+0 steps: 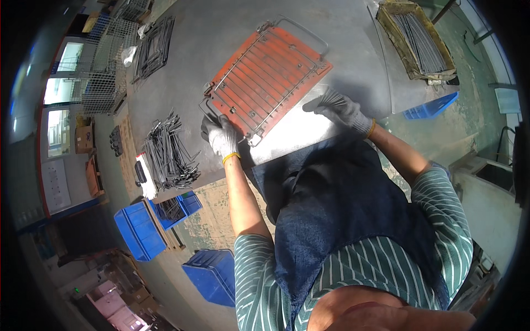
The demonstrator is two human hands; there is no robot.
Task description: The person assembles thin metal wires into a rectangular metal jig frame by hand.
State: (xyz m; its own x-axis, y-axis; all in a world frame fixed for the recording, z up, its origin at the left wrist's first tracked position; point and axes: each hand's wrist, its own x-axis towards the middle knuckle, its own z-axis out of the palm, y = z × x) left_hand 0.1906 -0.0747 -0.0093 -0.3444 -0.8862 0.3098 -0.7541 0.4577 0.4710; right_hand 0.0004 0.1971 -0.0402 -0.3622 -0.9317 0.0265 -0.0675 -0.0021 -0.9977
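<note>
A red-orange jig plate (265, 77) lies at a slant on the grey metal table, with a rack of parallel steel wires (256, 81) across it. A bent wire loop (301, 34) sticks out beyond its far right edge. Another wire loop (205, 106) stands out at its left end. My left hand (222, 138), in a grey-and-white glove with dark fingertips, is at the plate's near left corner, its fingers curled about the end of that left loop. To the right of the plate, my gloved right hand (343, 112) holds nothing, fingers stretched out over the bright tabletop.
A pile of bent dark wire pieces (168, 154) lies at the table's left edge, beside a white glove (147, 176). Wire frames (154, 47) are stacked at the far left. A worn box of straight rods (417, 41) stands far right. Blue bins (139, 230) are below left.
</note>
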